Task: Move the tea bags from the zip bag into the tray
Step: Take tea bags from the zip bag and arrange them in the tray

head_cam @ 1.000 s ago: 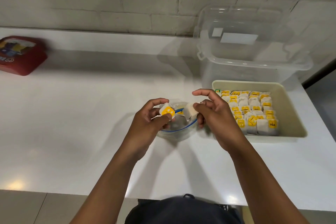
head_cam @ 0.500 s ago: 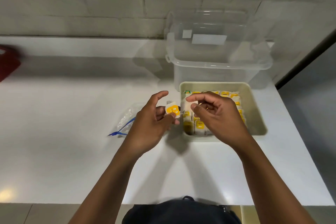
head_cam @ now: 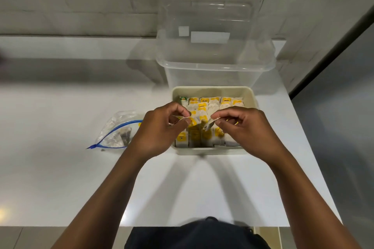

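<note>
A beige tray [head_cam: 251, 95] on the white table holds several rows of tea bags [head_cam: 204, 105] with yellow tags. Both my hands hover over the tray's front half. My left hand [head_cam: 162, 129] pinches a tea bag with a yellow tag [head_cam: 192, 123] between thumb and fingers. My right hand [head_cam: 244, 127] pinches another tea bag [head_cam: 209, 124] by its top, the bag hanging down toward the rows. The clear zip bag [head_cam: 118, 129] with a blue zip strip lies flat on the table left of the tray, with something dark left inside.
A large clear plastic box [head_cam: 214, 54] stands right behind the tray against the brick wall. The table's right edge [head_cam: 299, 135] runs close to the tray. My dark cap's brim [head_cam: 202, 234] shows at the bottom.
Both hands moved right from the zip bag to over the tray, each carrying a tea bag. The zip bag now lies alone to the left. The view swung right.
</note>
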Available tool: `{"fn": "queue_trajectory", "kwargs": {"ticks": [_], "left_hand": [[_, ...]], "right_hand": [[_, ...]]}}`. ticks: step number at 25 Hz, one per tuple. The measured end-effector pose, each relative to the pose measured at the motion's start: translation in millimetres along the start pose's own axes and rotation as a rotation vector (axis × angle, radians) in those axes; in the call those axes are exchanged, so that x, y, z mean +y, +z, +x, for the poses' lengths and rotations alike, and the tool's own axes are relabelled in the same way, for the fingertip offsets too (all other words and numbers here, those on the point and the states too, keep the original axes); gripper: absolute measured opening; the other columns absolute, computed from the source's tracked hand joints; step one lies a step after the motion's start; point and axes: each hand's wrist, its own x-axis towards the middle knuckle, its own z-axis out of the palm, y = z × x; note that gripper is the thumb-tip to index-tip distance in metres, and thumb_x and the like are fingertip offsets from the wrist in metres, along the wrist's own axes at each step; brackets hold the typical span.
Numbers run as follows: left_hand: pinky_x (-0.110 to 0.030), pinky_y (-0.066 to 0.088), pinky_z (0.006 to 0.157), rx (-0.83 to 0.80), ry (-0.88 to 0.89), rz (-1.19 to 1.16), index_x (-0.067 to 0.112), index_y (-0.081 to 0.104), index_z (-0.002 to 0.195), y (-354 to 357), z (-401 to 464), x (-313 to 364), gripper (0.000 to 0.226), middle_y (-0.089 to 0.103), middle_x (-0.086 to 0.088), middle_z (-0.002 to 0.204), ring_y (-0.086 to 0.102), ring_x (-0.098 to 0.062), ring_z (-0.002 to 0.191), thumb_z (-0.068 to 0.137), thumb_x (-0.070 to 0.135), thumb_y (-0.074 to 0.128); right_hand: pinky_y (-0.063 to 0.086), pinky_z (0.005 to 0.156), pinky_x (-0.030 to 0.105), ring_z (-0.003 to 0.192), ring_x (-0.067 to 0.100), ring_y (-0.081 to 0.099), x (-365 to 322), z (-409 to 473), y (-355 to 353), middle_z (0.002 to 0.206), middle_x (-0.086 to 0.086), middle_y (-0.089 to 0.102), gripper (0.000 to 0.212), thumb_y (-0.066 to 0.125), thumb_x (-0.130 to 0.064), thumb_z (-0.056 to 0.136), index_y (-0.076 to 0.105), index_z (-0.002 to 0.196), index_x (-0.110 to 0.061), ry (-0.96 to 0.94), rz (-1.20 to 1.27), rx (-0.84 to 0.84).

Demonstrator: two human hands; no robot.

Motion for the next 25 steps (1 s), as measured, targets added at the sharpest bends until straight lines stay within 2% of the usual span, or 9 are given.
{"fn": "queue_trajectory", "kwargs": {"ticks": [4, 7, 9, 11, 14, 17, 19, 22, 25], "left_hand": [[-0.016, 0.043, 0.07, 0.047, 0.124, 0.266, 0.032, 0.067, 0.09, 10.4, 3.1, -6.5, 0.008, 0.056, 0.012, 0.091, 0.056, -0.004, 0.078, 0.088, 0.025, 0.071], [-0.017, 0.043, 0.063, 0.016, 0.085, 0.29, 0.028, 0.065, 0.092, 11.5, 4.2, -5.9, 0.006, 0.061, 0.015, 0.08, 0.056, -0.002, 0.069, 0.09, 0.024, 0.069], [-0.017, 0.043, 0.06, -0.009, 0.058, 0.285, 0.028, 0.063, 0.093, 12.5, 6.0, -6.6, 0.005, 0.062, 0.014, 0.078, 0.055, -0.001, 0.067, 0.092, 0.025, 0.067], [-0.023, 0.046, 0.062, -0.045, 0.066, 0.314, 0.028, 0.06, 0.091, 15.3, 8.4, -6.3, 0.004, 0.062, 0.013, 0.079, 0.057, -0.004, 0.071, 0.093, 0.025, 0.063], [-0.035, 0.048, 0.066, -0.142, 0.06, 0.457, 0.029, 0.051, 0.09, 17.6, 13.5, -9.2, 0.007, 0.06, 0.009, 0.078, 0.055, -0.011, 0.074, 0.097, 0.027, 0.054], [-0.042, 0.05, 0.065, -0.256, 0.077, 0.648, 0.027, 0.042, 0.093, 17.0, 23.0, -10.1, 0.01, 0.058, 0.001, 0.077, 0.056, -0.022, 0.072, 0.098, 0.026, 0.05], [-0.038, 0.048, 0.063, -0.362, 0.091, 0.859, 0.026, 0.035, 0.096, 18.8, 31.7, -7.4, 0.018, 0.052, 0.0, 0.08, 0.055, -0.023, 0.072, 0.098, 0.022, 0.052], [-0.035, 0.044, 0.063, -0.485, 0.129, 1.046, 0.02, 0.041, 0.106, 26.2, 44.6, 1.0, 0.012, 0.05, -0.003, 0.086, 0.052, -0.026, 0.074, 0.099, 0.024, 0.05], [-0.037, 0.049, 0.074, -0.608, 0.082, 1.069, 0.022, 0.048, 0.113, 30.6, 57.9, 5.4, 0.016, 0.058, -0.004, 0.102, 0.057, -0.025, 0.086, 0.098, 0.026, 0.049]], "right_hand": [[0.051, 0.073, 0.03, 0.073, 0.007, 0.058, 21.1, 9.3, 2.0, 0.083, -0.009, 0.062, 0.01, 0.074, -0.024, 0.086, 0.077, 0.088, -0.033, -0.042, -0.154, 0.013], [0.052, 0.075, 0.036, 0.073, 0.007, 0.058, 31.3, 18.3, 1.4, 0.087, -0.011, 0.057, 0.006, 0.072, -0.031, 0.087, 0.076, 0.087, -0.036, -0.035, -0.197, -0.014], [0.052, 0.077, 0.035, 0.075, 0.005, 0.059, 34.2, 23.5, 1.4, 0.091, -0.013, 0.058, 0.005, 0.071, -0.034, 0.088, 0.075, 0.087, -0.037, -0.035, -0.218, -0.047], [0.051, 0.077, 0.032, 0.077, 0.002, 0.06, 37.1, 28.1, 3.0, 0.094, -0.016, 0.058, 0.005, 0.07, -0.036, 0.088, 0.074, 0.086, -0.038, -0.028, -0.236, -0.08], [0.049, 0.074, 0.026, 0.078, -0.001, 0.06, 39.8, 32.7, 6.3, 0.096, -0.019, 0.058, 0.003, 0.069, -0.038, 0.088, 0.072, 0.086, -0.038, -0.057, -0.274, -0.1], [0.043, 0.07, 0.012, 0.077, -0.001, 0.06, 39.0, 36.4, 8.4, 0.086, -0.017, 0.065, 0.008, 0.069, -0.026, 0.09, 0.073, 0.085, -0.031, -0.087, -0.233, -0.152], [0.046, 0.07, 0.017, 0.078, 0.002, 0.061, 40.5, 39.4, 13.6, 0.079, -0.016, 0.068, 0.009, 0.067, -0.024, 0.091, 0.075, 0.087, -0.027, -0.082, -0.261, -0.208], [0.048, 0.07, 0.029, 0.082, 0.014, 0.06, 46.1, 44.3, 21.7, 0.078, -0.009, 0.065, 0.011, 0.061, -0.022, 0.092, 0.072, 0.089, -0.023, -0.019, -0.354, -0.341], [0.042, 0.064, 0.025, 0.076, 0.012, 0.054, 46.3, 48.7, 24.2, 0.073, -0.01, 0.057, 0.01, 0.058, -0.021, 0.095, 0.065, 0.088, -0.018, -0.008, -0.381, -0.456]]}}
